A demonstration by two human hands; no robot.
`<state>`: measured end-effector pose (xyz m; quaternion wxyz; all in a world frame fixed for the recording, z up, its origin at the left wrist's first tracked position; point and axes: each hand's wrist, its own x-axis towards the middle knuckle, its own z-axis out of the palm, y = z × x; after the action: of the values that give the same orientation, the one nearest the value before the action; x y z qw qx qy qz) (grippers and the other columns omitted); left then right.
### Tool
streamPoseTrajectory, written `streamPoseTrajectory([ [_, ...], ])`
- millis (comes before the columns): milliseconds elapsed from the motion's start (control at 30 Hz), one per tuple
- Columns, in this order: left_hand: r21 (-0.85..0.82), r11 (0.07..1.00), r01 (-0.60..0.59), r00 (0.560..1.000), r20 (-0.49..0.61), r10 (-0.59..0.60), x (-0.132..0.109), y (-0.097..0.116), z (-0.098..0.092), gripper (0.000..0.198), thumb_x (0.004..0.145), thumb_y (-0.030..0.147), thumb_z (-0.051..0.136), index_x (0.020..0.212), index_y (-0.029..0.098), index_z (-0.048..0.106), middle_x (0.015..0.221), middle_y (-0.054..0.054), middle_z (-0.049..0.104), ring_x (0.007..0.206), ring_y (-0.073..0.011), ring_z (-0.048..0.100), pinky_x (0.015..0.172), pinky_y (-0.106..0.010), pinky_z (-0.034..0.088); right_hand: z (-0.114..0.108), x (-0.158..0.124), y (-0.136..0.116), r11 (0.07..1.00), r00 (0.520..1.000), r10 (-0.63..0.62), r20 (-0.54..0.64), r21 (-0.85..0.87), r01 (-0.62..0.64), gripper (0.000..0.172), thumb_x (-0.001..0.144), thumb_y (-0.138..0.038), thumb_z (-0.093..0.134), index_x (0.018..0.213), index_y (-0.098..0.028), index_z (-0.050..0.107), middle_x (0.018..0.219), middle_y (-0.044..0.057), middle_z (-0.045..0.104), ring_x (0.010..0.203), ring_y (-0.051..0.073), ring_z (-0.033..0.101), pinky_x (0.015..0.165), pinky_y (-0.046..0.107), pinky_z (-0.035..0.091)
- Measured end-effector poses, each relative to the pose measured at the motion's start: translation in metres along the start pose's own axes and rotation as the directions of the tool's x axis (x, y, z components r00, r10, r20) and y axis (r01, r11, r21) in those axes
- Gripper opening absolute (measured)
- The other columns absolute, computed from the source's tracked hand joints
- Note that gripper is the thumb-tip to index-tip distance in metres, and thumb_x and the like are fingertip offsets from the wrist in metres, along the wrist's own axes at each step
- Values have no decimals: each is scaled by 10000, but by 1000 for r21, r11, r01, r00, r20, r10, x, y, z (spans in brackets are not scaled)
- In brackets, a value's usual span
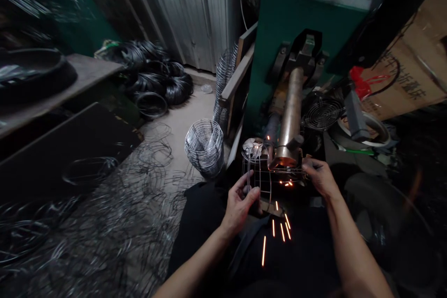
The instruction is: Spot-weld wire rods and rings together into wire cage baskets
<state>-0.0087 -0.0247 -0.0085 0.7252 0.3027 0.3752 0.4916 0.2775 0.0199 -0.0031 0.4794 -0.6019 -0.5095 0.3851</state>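
A wire frame point(260, 172) with thin curved rods lies under the metal cylinder point(292, 116) of a green machine point(307, 18). My left hand point(240, 200) is closed on the left side of this frame, fingers and thumb around its wires. At the frame's right end my right hand point(318, 176) pinches the wire close to the cylinder's tip. Orange sparks point(284, 228) fly beneath the tip and fall over my dark clothing. The exact contact point between wire and cylinder is hard to make out.
A stack of round wire baskets point(205, 146) stands on the floor left of the machine. Black wire coils point(153, 72) lie farther back. Loose wire pieces point(139, 214) cover the floor at left, near a table point(94, 72). Wire grilles point(321, 112) and a cardboard box point(412, 70) are at right.
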Motion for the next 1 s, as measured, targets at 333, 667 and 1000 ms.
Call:
streamPoseTrajectory([
  [333,30,998,-50,998,-29,51,-3,-2,3,727,775,412,778,1384,121,507,651,54,554,474,-89,548,476,-237,533,22,-52,-2,931,909,-360,-210,-139,337,255,892,-388,638,738,-196,572,952,48,603,965,224,550,868,338,385],
  [667,6,997,-71,996,-49,71,7,6,8,750,742,429,804,1356,105,520,676,34,584,479,-98,548,445,-260,544,32,-38,-5,930,913,-354,-204,-182,320,355,836,-378,721,612,-191,519,911,35,555,915,210,519,844,332,369],
  [1000,1,998,-56,997,-61,55,20,14,14,842,718,431,817,1398,72,473,652,56,543,462,-93,533,417,-260,541,33,-21,-13,950,936,-293,-195,-173,261,414,811,-441,701,562,-204,472,809,27,522,826,203,492,780,318,382],
])
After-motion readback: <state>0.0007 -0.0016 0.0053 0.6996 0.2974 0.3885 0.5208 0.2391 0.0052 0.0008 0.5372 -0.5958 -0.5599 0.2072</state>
